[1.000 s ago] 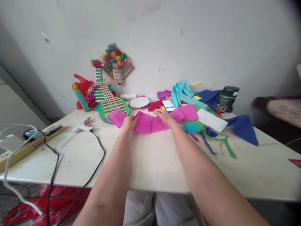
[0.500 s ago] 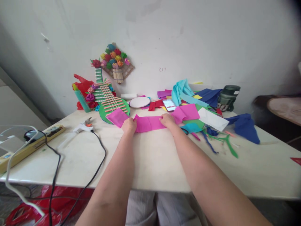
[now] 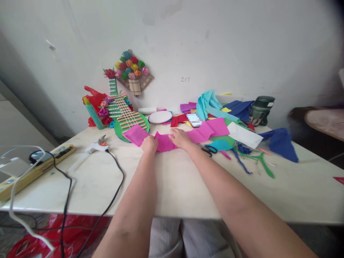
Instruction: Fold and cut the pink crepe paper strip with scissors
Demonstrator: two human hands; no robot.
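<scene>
A folded strip of magenta paper point(image 3: 164, 142) lies on the white table point(image 3: 174, 182) in front of me. My left hand point(image 3: 149, 144) presses its left end, fingers curled down on it. My right hand point(image 3: 180, 138) rests on the strip's right part, fingers flat and close to the left hand. More magenta sheets lie at either side, one at the left point(image 3: 135, 134) and one at the right point(image 3: 208, 129). Black-handled scissors point(image 3: 209, 150) lie just right of my right wrist.
A glue gun point(image 3: 94, 146) with a black cord lies left. A paper guitar craft point(image 3: 122, 114) and flower basket point(image 3: 133, 72) stand by the wall. Blue, turquoise, green and white paper scraps, a phone point(image 3: 194, 120) and a dark green jar point(image 3: 259, 110) fill the right. A power strip point(image 3: 32, 168) sits far left.
The wide magenta sheet has been folded into a narrow strip. My right hand slid left along it toward my left hand. Scissors are now uncovered to the right.
</scene>
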